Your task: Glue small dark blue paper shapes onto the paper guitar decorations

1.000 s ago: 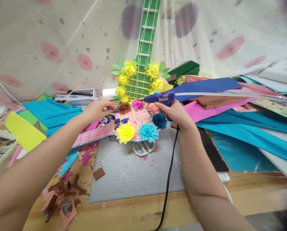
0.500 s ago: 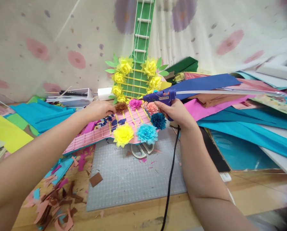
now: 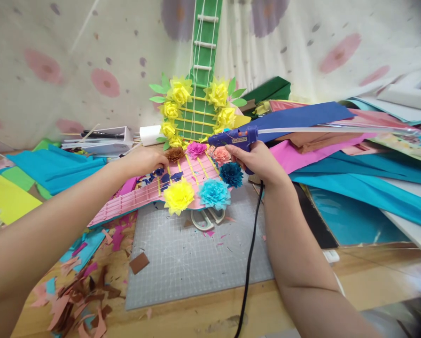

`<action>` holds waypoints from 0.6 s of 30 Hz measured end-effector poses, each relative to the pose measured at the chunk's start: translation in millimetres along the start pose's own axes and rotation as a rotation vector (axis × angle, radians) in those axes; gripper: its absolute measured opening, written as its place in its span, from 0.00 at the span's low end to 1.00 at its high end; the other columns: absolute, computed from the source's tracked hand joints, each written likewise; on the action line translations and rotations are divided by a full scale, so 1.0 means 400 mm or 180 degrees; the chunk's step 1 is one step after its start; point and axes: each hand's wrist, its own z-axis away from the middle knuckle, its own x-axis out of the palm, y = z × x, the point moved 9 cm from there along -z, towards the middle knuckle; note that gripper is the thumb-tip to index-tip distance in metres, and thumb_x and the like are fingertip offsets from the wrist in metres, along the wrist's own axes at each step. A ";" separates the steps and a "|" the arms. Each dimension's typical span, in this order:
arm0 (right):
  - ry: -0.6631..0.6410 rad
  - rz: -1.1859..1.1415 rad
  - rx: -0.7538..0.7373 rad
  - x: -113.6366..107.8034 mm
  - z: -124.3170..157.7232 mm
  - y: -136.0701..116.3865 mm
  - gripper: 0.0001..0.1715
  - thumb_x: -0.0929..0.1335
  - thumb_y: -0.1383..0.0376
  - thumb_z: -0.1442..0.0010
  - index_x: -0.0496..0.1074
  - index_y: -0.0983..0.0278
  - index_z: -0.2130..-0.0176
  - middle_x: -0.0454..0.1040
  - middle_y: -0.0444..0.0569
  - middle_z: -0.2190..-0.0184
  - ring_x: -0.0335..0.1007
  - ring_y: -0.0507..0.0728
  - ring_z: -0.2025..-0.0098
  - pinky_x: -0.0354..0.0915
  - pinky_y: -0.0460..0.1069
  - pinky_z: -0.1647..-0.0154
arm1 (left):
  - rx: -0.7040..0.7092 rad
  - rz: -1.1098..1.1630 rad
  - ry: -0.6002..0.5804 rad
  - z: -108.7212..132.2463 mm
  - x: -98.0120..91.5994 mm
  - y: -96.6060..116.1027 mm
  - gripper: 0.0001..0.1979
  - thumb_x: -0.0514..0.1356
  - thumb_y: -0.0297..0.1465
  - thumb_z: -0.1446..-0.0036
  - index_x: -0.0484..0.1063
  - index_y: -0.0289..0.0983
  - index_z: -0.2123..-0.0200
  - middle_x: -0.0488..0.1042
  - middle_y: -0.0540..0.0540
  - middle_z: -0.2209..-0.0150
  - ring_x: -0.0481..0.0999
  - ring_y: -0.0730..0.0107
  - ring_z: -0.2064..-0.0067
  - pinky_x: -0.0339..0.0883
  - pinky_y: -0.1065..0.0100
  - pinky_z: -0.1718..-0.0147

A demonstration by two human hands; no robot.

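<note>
A blue hot glue gun (image 3: 233, 137) with a long clear glue stick in its back is gripped in my right hand (image 3: 255, 157), its nozzle pointing left above the paper flowers. My left hand (image 3: 150, 160) is closed at the left side of the pink paper guitar (image 3: 126, 204), fingertips beside the brown paper flower (image 3: 174, 154); whatever they pinch is hidden. Around the pink body sit a magenta flower (image 3: 197, 149), a salmon flower (image 3: 220, 155), a dark teal flower (image 3: 231, 174), a light blue flower (image 3: 214, 194) and a yellow flower (image 3: 179, 196). Dark blue paper pieces (image 3: 171, 178) lie on it.
A green paper guitar (image 3: 196, 119) with yellow roses stands behind. White-handled scissors (image 3: 202, 220) lie on the grey cutting mat (image 3: 182, 263). Paper scraps (image 3: 69, 300) litter the left; coloured sheets (image 3: 337, 164) pile up right. The black cord (image 3: 249, 263) crosses the mat.
The view has shifted slightly, so the guitars and flowers appear a little further left. Both hands keep nearly the same places and grips.
</note>
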 end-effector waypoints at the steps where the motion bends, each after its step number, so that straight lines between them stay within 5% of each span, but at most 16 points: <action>1: 0.0006 -0.0007 -0.0026 -0.001 0.000 -0.001 0.26 0.70 0.44 0.49 0.63 0.62 0.76 0.61 0.42 0.84 0.54 0.49 0.81 0.52 0.48 0.81 | 0.0007 0.0046 -0.0022 -0.001 0.003 -0.001 0.08 0.59 0.32 0.52 0.80 0.47 0.74 0.76 0.47 0.69 0.72 0.62 0.60 0.58 0.69 0.65; 12: -0.0019 -0.0071 -0.0195 0.000 -0.005 -0.003 0.27 0.70 0.43 0.48 0.70 0.65 0.70 0.64 0.43 0.83 0.56 0.49 0.81 0.55 0.47 0.79 | 0.0331 -0.1077 -0.0661 0.014 0.030 0.038 0.18 0.50 0.29 0.45 0.80 0.45 0.62 0.79 0.49 0.61 0.73 0.67 0.61 0.60 0.70 0.65; 18: 0.0001 -0.0084 -0.0203 -0.005 -0.007 -0.004 0.26 0.70 0.44 0.48 0.71 0.65 0.69 0.65 0.43 0.82 0.58 0.50 0.79 0.57 0.47 0.77 | 0.0032 -0.0741 -0.0865 0.026 0.024 0.039 0.22 0.49 0.24 0.50 0.79 0.44 0.61 0.80 0.50 0.60 0.76 0.65 0.60 0.63 0.69 0.62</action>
